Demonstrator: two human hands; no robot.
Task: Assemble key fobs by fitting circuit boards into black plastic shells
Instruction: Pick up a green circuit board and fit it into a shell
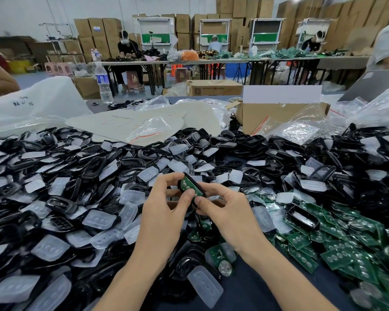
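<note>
Green rectangular circuit boards (323, 250) are heaped right of the held black plastic key-fob shell (194, 181), and loose black shells (61, 205) with translucent rubber pads (99, 219) left of it. The tilted shell is gripped by the curled fingers of the left hand (164, 212) and the right hand (225, 212), with a green board (184, 184) seated inside. Beyond it lies an open brown cardboard box (267, 115), contents hidden.
</note>
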